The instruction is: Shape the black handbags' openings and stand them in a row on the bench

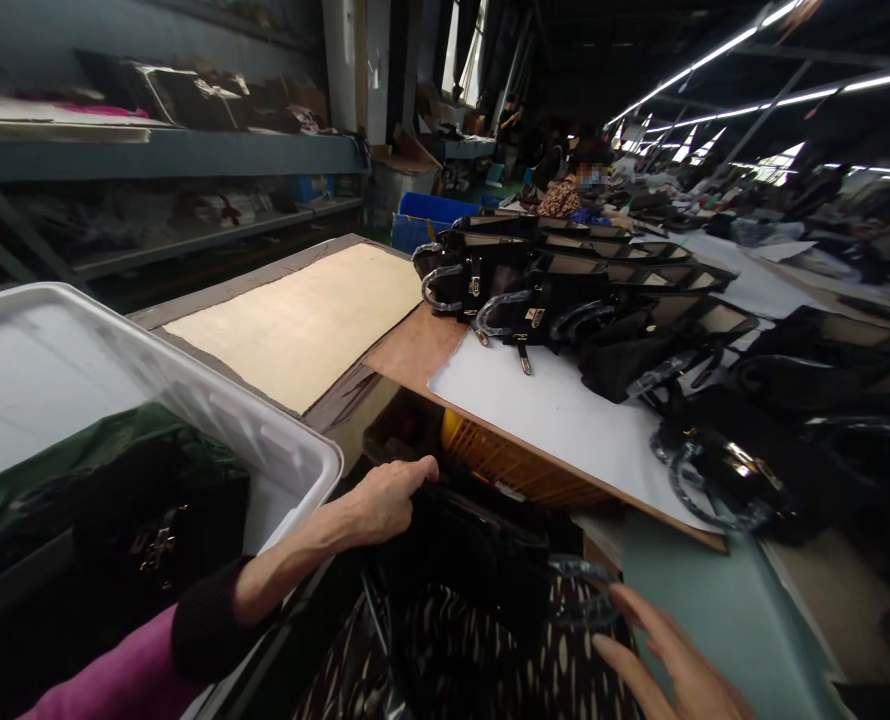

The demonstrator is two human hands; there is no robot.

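Note:
A black handbag (pixel 475 540) rests over my lap, against a dark patterned garment (pixel 445 660). My left hand (pixel 385 500) is closed on the bag's upper left edge, with the fingertips hidden behind it. At the bag's right side a handle wrapped in clear plastic (pixel 584 590) sticks out. Beside that handle is my right hand (pixel 677 650), thumb and fingers apart; the fingertips are close to the plastic, and whether they touch it I cannot tell.
To the left stands a white plastic bin (pixel 295 460) holding black bags (pixel 160 550) and green material. Several black handbags (pixel 535 290) line the white-covered table (pixel 535 410). An orange crate (pixel 520 465) sits beneath its edge. A cream sheet (pixel 302 320) lies behind; people work farther back.

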